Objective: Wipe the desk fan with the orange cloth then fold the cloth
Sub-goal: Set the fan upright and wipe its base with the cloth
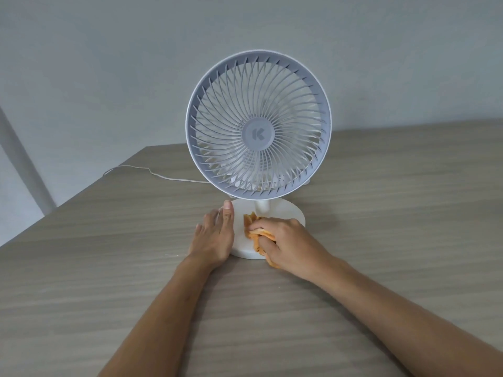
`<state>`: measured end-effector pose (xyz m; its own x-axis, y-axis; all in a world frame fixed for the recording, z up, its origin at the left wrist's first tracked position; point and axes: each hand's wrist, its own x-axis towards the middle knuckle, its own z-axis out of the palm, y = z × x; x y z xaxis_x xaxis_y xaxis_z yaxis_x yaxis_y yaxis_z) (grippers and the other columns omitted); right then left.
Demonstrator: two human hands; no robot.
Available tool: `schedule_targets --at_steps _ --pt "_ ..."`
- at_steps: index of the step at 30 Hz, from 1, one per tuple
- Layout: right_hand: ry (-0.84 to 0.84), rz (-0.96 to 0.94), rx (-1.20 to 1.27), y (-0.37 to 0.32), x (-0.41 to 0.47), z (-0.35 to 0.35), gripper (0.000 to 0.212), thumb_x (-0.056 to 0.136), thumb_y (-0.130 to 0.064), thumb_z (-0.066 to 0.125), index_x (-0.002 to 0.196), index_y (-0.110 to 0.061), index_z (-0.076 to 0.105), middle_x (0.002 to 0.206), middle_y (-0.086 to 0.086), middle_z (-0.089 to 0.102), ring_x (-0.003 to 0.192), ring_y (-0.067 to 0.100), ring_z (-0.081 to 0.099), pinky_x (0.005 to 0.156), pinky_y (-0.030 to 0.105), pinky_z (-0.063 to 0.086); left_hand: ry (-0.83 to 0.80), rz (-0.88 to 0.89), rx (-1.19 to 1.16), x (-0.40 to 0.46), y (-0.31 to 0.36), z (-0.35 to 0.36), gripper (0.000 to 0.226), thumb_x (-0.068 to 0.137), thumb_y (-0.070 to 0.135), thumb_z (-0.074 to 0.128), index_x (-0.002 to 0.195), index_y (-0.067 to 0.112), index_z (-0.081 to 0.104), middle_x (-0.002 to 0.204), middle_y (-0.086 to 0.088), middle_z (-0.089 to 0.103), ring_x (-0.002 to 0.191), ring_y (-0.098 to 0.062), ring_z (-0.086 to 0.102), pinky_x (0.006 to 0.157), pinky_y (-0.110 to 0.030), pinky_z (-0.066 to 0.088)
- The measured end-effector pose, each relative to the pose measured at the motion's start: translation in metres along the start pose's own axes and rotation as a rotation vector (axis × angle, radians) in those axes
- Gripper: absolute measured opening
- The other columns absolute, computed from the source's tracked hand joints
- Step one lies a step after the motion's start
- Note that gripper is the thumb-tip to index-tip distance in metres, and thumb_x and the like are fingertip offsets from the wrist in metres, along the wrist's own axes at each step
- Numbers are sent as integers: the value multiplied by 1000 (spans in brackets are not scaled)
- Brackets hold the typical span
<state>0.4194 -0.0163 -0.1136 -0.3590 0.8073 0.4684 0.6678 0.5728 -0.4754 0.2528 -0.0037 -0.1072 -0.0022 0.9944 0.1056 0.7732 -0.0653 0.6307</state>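
The right hand (285, 240) has its grip clamped on the orange cloth (260, 235): the fingers curl over a bunched wad of it and press it down on the round white base (288, 213) of the desk fan (258, 126), just below centre of the frame. Folds of cloth poke out past the knuckles toward the fan's stem (262, 205), and a small tail hangs off the near edge of the base onto the bench (381, 240). Most of the cloth is buried under the hand, so its full size and how it is folded cannot be made out.

The left hand (215, 238) holds nothing. Its grip is apart, fingers stretched flat, lying on the bench along the left rim of the base, with one fingertip reaching up to the base's far left edge. Whether the palm actually presses against the rim or only lies beside it is hard to say.

The fan stands upright in the middle of the frame, its grey grille facing the camera with a "K" badge at the hub. The blades behind the grille are only dimly visible. A thin white cord (141, 171) trails left from behind the fan head and runs off the bench edge at mid-left; where it joins the fan is hidden.
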Motion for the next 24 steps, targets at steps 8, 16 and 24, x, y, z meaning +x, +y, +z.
schedule_targets --at_steps 8,16,24 --pt "77 273 -146 34 13 -16 31 93 -16 49 119 -17 66 115 7 71 104 32 63 90 39 51 2 -24 -21 7 -6 0 64 99 49 3 152 16 18 159 -3 22 147 -23 15 118 -37 7" --pt "54 113 -227 4 13 12 24 94 -18 49 110 -11 65 116 8 67 100 33 62 80 38 48 -25 -61 -42 10 -5 2 66 95 54 -5 153 27 11 160 0 15 149 -18 6 119 -37 -1" --pt "-128 -64 20 -25 10 11 18 84 -10 55 93 -14 70 80 7 72 65 24 65 61 32 51 -22 -101 -189 12 -5 1 73 90 64 -8 152 33 10 161 3 15 149 -21 2 118 -35 -6"
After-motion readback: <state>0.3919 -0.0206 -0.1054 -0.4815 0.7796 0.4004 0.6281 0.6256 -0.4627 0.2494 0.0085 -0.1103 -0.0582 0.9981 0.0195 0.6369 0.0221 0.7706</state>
